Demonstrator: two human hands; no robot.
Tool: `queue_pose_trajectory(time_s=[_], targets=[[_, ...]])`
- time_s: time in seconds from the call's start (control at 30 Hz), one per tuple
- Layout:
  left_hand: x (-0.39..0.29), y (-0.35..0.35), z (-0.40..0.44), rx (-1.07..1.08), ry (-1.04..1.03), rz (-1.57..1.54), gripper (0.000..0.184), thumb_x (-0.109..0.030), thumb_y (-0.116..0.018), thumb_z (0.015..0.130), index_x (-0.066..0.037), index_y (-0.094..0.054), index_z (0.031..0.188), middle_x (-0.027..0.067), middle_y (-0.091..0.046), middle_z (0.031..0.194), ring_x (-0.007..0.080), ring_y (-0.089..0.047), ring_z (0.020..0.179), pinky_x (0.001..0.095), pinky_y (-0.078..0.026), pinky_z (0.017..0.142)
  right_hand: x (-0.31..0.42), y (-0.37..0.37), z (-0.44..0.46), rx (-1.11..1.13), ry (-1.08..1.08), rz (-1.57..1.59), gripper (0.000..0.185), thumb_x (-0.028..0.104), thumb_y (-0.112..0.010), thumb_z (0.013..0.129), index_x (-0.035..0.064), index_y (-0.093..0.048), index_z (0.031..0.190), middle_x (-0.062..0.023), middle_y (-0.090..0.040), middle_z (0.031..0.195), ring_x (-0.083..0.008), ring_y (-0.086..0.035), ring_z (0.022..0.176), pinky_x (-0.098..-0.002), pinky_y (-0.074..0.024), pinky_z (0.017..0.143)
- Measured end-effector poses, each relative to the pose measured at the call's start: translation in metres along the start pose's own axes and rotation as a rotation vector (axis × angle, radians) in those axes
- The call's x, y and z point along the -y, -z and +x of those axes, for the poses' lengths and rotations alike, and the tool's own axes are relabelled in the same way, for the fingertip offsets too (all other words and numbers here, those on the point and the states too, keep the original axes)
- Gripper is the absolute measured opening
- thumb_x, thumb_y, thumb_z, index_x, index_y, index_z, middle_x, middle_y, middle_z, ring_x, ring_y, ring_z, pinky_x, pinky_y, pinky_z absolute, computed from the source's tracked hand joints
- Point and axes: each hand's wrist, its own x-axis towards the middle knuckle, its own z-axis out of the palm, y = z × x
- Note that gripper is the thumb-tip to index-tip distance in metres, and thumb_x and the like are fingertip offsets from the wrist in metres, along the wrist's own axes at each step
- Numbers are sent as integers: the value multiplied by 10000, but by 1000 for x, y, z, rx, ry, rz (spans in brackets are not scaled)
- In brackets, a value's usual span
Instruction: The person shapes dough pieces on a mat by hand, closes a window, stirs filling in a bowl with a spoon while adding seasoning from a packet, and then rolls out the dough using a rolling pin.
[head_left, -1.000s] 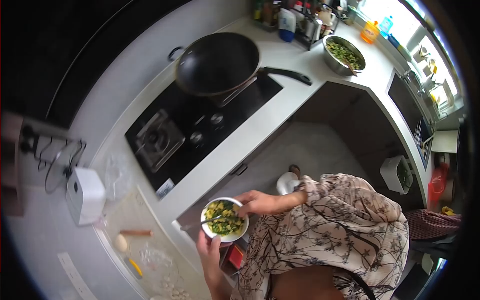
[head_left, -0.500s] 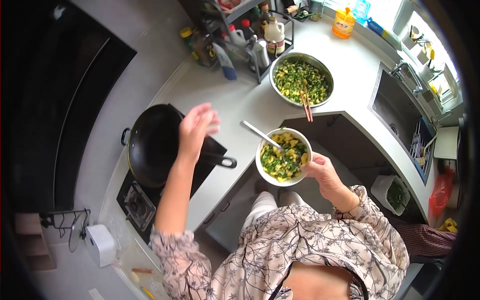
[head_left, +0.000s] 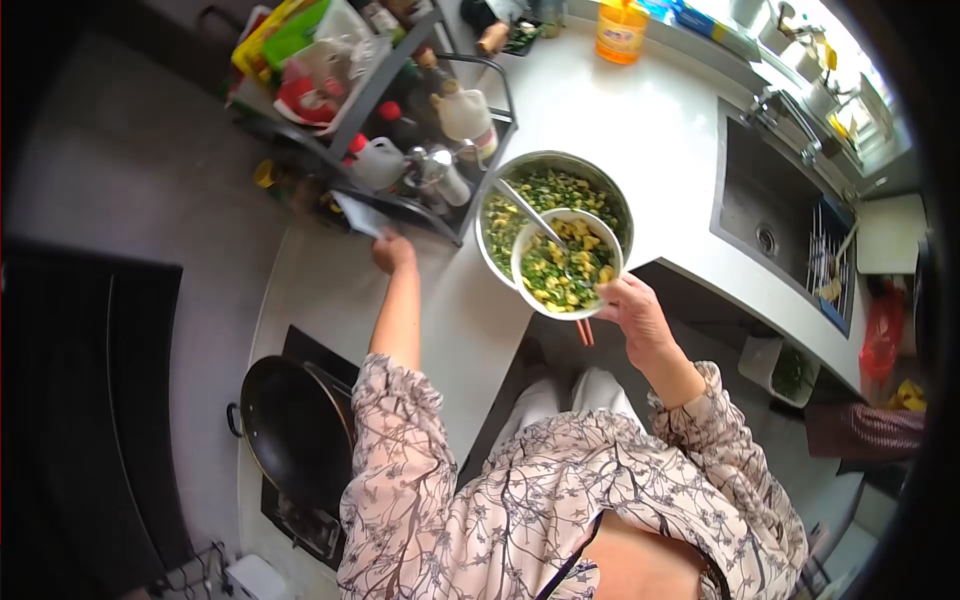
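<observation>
My right hand (head_left: 640, 318) grips the rim of a white bowl (head_left: 522, 277) of chopped greens and yellow pieces, with a metal spoon (head_left: 522, 210) resting in it. The bowl is held over the near edge of a large steel bowl (head_left: 622, 188) of similar mix. Reddish chopsticks (head_left: 585, 332) stick out below the white bowl. At the foot of the rack, my left hand (head_left: 393, 252) has its fingers closed at the lower end of a white packet (head_left: 362, 215). The fingertips are partly hidden.
A black rack (head_left: 430, 215) with bottles and bags stands beyond my left hand. The wok (head_left: 295, 430) sits on the hob at lower left. An orange bottle (head_left: 621, 35) stands at the back, and the sink (head_left: 765, 195) is on the right.
My left hand has moved from above the wok to the white packet and closed on it. The view has turned toward the rack. The white bowl now overlaps the steel bowl.
</observation>
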Motion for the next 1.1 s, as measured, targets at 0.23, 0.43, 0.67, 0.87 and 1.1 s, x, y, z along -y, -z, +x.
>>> queue_pose_trajectory(time_s=[0.23,0.43,0.67,0.87,1.1], targets=[[55,111,-49,29,37,-216,456,-323,-527,982,116,-632,1042,216,-691,973,290,-662,864,379,-501,794,-13,-1,29,43,-67,-23,181,91,-621,826,45,-661,996,-30,-647,940,-117,-639,837,-262,-547,786],[-67,234,-93,168,-460,-208,343,-253,-524,999,65,-615,1088,124,-696,964,186,-650,830,329,-500,766,-7,-10,60,138,-70,0,211,80,-621,818,45,-662,1022,-21,-645,946,-102,-617,860,-249,-545,764],[-184,254,-118,266,-1140,400,68,-35,-624,833,-34,-556,834,127,-569,671,346,-585,587,421,-465,532,2,-20,60,259,-113,-19,246,56,-623,809,30,-658,1051,-17,-647,935,-92,-610,854,-241,-544,759],[-189,249,-112,371,-1195,490,93,-29,-642,805,-19,-551,822,137,-574,684,344,-589,594,404,-461,517,-6,-16,64,281,-129,-48,273,79,-604,818,45,-673,1080,-5,-671,976,-80,-619,874,-226,-527,761],[-189,247,-121,356,-1242,539,133,26,-613,731,-46,-565,832,93,-576,666,293,-604,586,374,-489,531,-2,-10,57,281,-151,-21,256,50,-621,806,25,-660,1057,-19,-654,932,-90,-611,826,-228,-527,740]])
